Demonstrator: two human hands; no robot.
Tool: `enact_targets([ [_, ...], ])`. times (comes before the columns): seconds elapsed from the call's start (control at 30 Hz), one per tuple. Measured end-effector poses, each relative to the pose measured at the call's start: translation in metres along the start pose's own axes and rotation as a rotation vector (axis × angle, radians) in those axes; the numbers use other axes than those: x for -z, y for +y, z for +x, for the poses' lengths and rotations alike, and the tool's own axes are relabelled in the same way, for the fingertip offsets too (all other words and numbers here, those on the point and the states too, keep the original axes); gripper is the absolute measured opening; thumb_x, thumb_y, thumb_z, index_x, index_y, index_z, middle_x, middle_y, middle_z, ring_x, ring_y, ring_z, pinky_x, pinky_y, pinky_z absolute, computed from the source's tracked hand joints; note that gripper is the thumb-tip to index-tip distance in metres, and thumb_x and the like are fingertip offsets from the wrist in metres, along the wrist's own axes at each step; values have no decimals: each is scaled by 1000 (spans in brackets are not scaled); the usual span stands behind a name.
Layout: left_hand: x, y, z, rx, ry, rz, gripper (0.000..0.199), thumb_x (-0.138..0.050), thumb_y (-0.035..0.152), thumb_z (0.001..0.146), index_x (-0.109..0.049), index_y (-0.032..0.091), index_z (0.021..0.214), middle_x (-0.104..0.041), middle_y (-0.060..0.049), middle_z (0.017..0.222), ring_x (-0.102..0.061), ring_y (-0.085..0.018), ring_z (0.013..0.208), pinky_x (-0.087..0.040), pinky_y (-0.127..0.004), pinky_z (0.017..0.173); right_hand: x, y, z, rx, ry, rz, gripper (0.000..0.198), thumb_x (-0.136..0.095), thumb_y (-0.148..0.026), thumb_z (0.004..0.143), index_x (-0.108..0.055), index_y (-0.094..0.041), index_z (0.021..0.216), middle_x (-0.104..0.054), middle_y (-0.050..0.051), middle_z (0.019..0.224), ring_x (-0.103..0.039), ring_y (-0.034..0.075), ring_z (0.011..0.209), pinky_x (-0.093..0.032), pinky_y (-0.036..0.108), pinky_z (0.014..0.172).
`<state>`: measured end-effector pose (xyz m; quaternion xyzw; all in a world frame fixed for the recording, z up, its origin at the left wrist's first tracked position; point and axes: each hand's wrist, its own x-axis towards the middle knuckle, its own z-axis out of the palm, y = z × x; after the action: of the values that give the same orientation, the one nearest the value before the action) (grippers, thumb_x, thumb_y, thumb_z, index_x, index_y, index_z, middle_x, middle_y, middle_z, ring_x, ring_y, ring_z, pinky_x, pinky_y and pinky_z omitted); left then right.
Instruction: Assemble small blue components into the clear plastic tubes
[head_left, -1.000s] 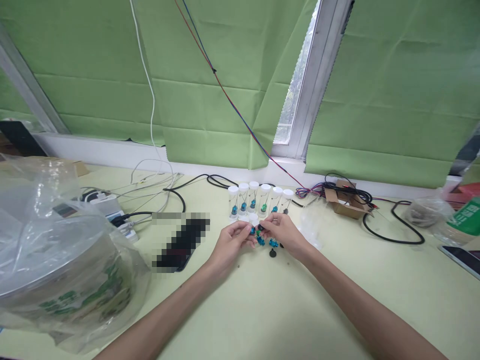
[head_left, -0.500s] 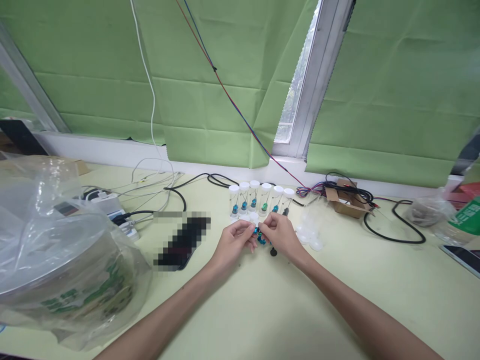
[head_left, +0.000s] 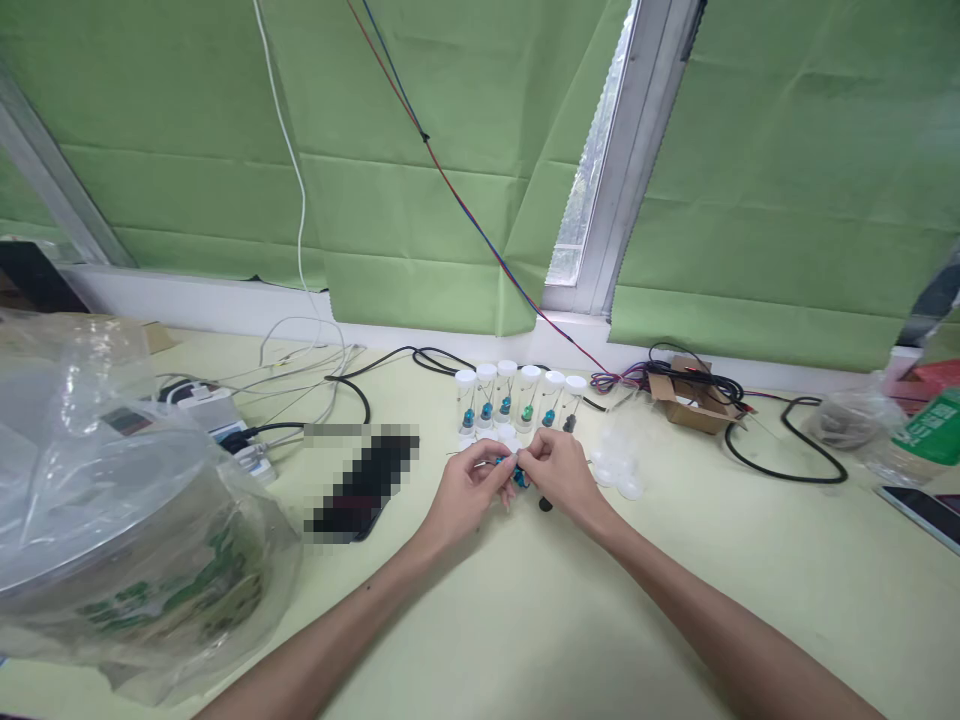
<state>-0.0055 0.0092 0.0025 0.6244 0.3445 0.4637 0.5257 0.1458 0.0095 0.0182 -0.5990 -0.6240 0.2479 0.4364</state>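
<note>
My left hand (head_left: 474, 486) is closed, with thumb and fingers pinched on a small blue piece (head_left: 520, 478). From the other side my right hand (head_left: 559, 472) is also closed, its fingertips pressed together at the same blue piece. The fingers cover much of the piece, so its exact kind does not show. Just beneath my right hand a small black round part (head_left: 546, 504) rests on the table. Behind the hands stands a row of clear capped vials (head_left: 466, 402), each with a small blue, green or dark item and a thin stick inside.
White and clear round caps (head_left: 619, 470) lie right of my hands. A dark, pixelated phone (head_left: 367, 485) is at left, beside a large bagged tub (head_left: 172, 590). Cables, a power strip (head_left: 217, 410) and a small cardboard box (head_left: 694, 405) line the back.
The blue piece has turned between my fingers, and less of it shows below them. Both hands stay close together in nearly the same place. The view has shifted slightly.
</note>
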Motion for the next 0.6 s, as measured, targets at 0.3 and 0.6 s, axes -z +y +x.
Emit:
enact_targets([
  [0.3, -2, -5, -2, -80, 12, 152, 20, -59, 38, 88, -60, 18, 94, -64, 0, 65, -58, -14, 56, -48, -25, 58, 2, -2, -1, -122, -36, 106, 23, -56, -18, 68, -40, -21, 51, -57, -3, 42, -51, 11, 42, -36, 20, 44],
  [0.6, 1, -5, -1, -86, 107, 272, 20, -59, 39, 87, -60, 19, 89, -64, 0, 65, -60, -14, 56, -48, -25, 59, 4, 2, 3, -180, -118, 241, 22, -64, -24, 72, -48, -20, 57, -66, 0, 51, -61, 13, 47, -43, 22, 49],
])
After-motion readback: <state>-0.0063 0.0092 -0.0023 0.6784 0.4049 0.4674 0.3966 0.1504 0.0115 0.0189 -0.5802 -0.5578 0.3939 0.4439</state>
